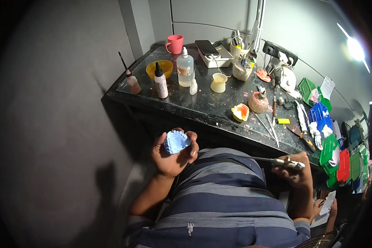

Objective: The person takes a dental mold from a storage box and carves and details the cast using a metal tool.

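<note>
My left hand (175, 159) holds a blue dental cast (177, 142) in front of the table's near edge, its tooth arch turned up, with the thumb and fingers round its sides. To the right, in front of my striped shirt, my right hand (295, 170) is closed round a metal tool that looks like an air blow gun (289, 164). Its long thin nozzle points left toward the cast, and a gap separates the two. Part of the tool's grip is hidden by my fingers.
The dark table (194, 105) carries bottles (161, 84), a yellow bowl (164, 66), a pink mug (175, 43) and a yellow-orange mould (240, 112). Slim tools, a yellow lighter (283, 121) and coloured boxes (329, 151) lie rightward. Another person's hands (332, 206) hold paper at lower right.
</note>
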